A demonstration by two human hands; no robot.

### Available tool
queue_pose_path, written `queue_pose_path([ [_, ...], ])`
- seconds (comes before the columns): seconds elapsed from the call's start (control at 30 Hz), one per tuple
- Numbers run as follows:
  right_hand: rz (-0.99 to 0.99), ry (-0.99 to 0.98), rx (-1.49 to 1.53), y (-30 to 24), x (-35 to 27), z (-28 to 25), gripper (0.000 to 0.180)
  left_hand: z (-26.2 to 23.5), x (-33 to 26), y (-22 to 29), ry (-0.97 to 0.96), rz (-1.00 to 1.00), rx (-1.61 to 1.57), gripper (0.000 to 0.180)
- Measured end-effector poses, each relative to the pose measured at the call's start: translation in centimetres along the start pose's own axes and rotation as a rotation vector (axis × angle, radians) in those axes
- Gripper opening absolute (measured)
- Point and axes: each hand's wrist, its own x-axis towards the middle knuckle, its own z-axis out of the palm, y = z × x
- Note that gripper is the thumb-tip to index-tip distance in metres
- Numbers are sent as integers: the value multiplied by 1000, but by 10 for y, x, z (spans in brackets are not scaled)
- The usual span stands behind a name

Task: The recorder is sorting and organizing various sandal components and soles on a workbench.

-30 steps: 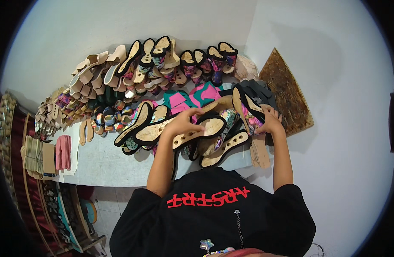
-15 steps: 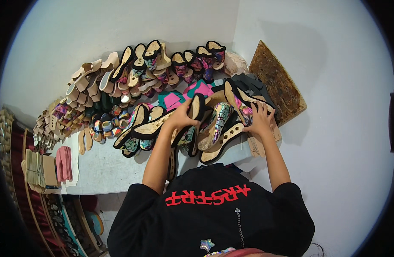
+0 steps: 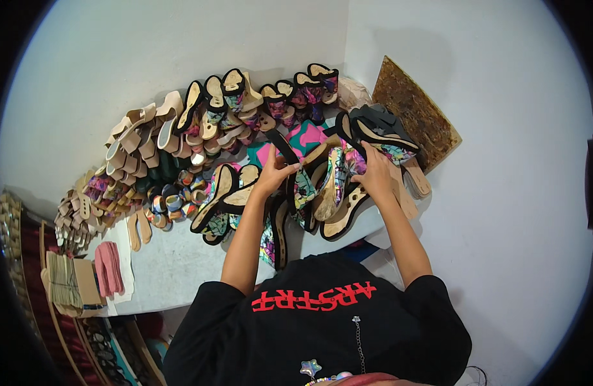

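Black-edged sandal sole [image 3: 285,151], left hand [image 3: 271,177] gripping, right hand [image 3: 376,175] on pile

Footwear workshop: unfinished sandals [image 3: 213,122] (heaped) crowd the workbench [image 3: 174,270].

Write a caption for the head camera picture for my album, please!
Two hands, left hand and right hand, sort colourful sandals on a crowded white table.

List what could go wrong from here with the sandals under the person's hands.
1. The left hand grips a black-edged sandal in a tight cluster; pulling it might drag neighbours out of line.
2. A few sandals overhang the table's front edge and could drop off if nudged.
3. The right hand presses on leaning black soles, which may slide toward the brown board.
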Motion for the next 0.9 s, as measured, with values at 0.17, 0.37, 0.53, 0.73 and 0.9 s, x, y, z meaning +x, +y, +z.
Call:
queue_pose_path([
  [0.17, 109, 159, 338, 3, -13, 14, 71, 0, 1, -9, -45, 53, -36, 100],
  [0.37, 288, 215, 582, 6, -7, 14, 45, 15, 1, -10, 65, 44, 138, 104],
  [0.53, 222, 212, 762, 20, 20, 4, 47, 23, 12, -7, 195, 45, 240, 101],
  [0.73, 72, 323, 478, 40, 110, -28, 49, 47, 31, 4, 345, 115, 349, 97],
  [0.9, 17, 193, 365, 90, 200, 7, 49, 62, 45, -8, 493, 34, 508, 99],
])
